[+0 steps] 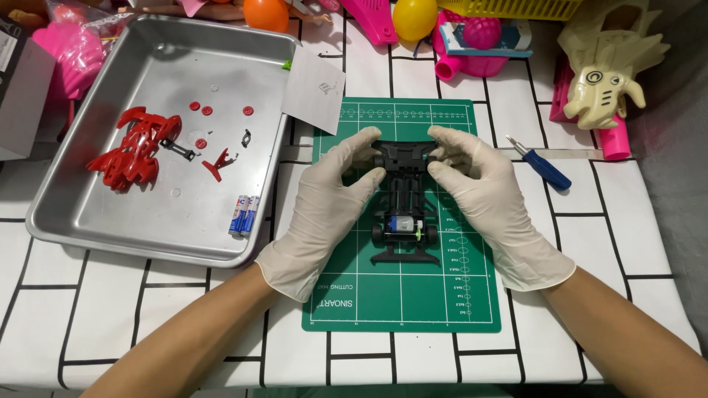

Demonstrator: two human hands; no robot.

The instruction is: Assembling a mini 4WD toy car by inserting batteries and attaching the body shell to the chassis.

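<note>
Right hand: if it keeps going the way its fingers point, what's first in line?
The right hand points left, fingertips already on the black toy car chassis. Beyond the chassis, the white-gloved left hand would likely come next.

Both hands, the left hand and the right hand, wear thin, cream-white disposable gloves, wrinkled at the knuckles, with loose cuffs ending at the wrists. The forearms are bare and sleeveless.

White brick-patterned tablecloth

Tiled tbl, green mat, metal tray, blue screwdriver
</note>
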